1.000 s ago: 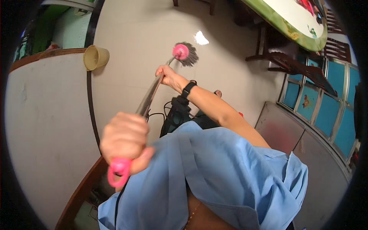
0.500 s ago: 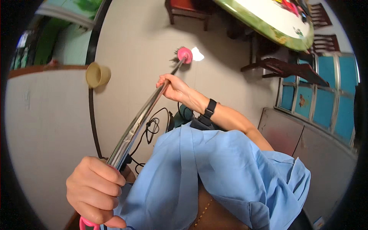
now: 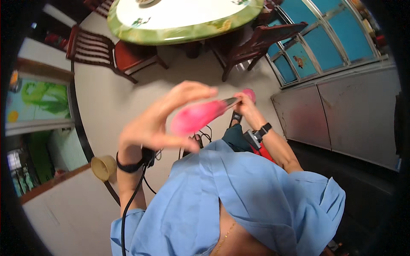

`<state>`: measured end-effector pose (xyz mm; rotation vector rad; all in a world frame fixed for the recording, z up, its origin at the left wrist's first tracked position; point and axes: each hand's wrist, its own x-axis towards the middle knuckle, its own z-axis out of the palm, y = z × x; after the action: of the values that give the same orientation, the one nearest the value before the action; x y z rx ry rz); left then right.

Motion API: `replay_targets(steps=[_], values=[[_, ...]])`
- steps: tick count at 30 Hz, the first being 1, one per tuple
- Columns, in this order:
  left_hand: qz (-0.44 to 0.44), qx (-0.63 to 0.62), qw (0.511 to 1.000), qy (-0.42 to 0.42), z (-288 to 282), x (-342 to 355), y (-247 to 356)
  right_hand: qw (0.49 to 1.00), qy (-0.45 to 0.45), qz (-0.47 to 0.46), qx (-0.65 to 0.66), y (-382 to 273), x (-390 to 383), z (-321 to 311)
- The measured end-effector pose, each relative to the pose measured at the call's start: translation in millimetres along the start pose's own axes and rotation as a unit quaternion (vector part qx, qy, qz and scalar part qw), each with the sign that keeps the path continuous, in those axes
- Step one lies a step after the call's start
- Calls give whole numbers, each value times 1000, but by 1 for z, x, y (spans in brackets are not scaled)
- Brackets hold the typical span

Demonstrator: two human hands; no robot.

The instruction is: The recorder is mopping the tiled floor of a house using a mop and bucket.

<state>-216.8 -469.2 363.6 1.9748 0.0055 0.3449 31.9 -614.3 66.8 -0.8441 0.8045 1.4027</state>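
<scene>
My right hand (image 3: pixel 244 106) is wrapped round the metal pole of what looks like a mop (image 3: pixel 230 101), in front of my body. Its pink handle end (image 3: pixel 197 117) points toward my left hand and is smeared by motion. Past the right hand, low near the floor, part of the round pink head (image 3: pixel 249 94) shows; its underside is hidden. My left hand (image 3: pixel 149 121) is open and blurred, thumb and fingers spread apart around the pink end without closing on it.
An oval green-edged table (image 3: pixel 183 34) stands ahead, with a wooden chair (image 3: pixel 128 55) at its left and another chair (image 3: pixel 252 47) at its right. A grey cabinet (image 3: pixel 324 111) runs along the right. A yellowish bucket (image 3: pixel 102 167) is at left. Black cables (image 3: pixel 130 200) hang by my left arm.
My left hand has let go of the pole and moved up and forward. The right hand has moved right, still on the pole. The view has turned, bringing table and cabinet closer.
</scene>
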Motion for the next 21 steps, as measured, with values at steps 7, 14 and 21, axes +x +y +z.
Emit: replay_targets(steps=[7, 14, 21], values=[[-97, 174, 956, 213, 10, 248, -168, 943, -120, -34, 309, -204, -12, -20], [-287, 30, 951, 112, 25, 417, -276, 906, -90, -8, 415, -355, -21, -40], [-416, -130, 890, -133, 9, 509, -311, 878, -65, -31, 473, -426, 11, -61]])
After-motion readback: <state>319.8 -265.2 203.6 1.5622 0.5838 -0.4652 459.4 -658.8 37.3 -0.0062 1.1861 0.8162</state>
